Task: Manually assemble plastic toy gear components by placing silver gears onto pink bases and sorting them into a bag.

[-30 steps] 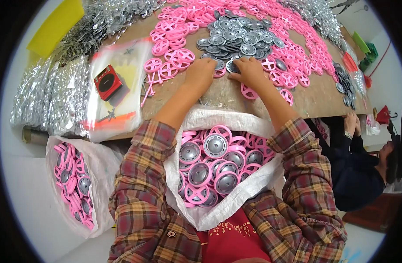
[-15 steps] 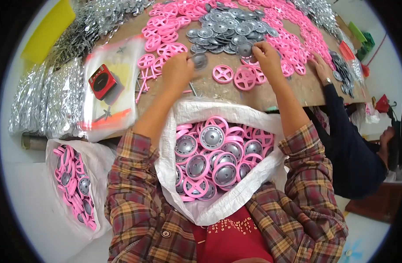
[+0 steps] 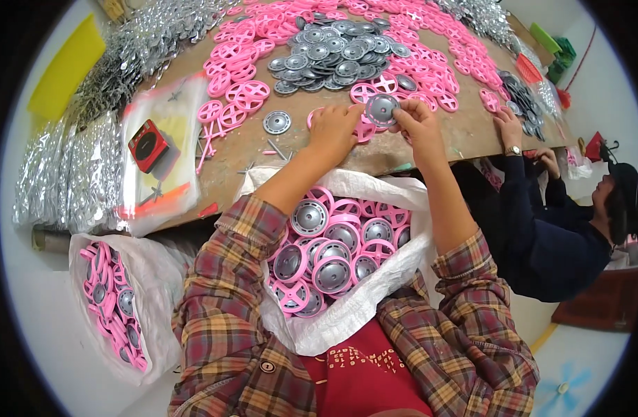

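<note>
My right hand (image 3: 420, 127) pinches a grey hubcap disc (image 3: 382, 110) by its edge, face up, just above the table's near side. Beside it my left hand (image 3: 334, 132) is closed with its fingertips at a pink spoked wheel (image 3: 365, 130); its back partly hides another pink wheel. A single grey disc (image 3: 277, 122) lies flat to the left. Below my arms, a white sack (image 3: 346, 333) holds many pink wheels with grey discs set in them (image 3: 332, 274).
Behind my hands lie a heap of grey discs (image 3: 333, 52) and pink wheels (image 3: 239, 66). At left are a red device (image 3: 149, 144) on plastic bags, silvery strips (image 3: 68, 170) and a second sack (image 3: 159, 278). A co-worker (image 3: 548, 229) reaches in at right.
My left hand has let go of a grey disc, now flat on the table, and moved right to the pink wheels. My right hand has lifted its grey disc nearer. The view has shifted.
</note>
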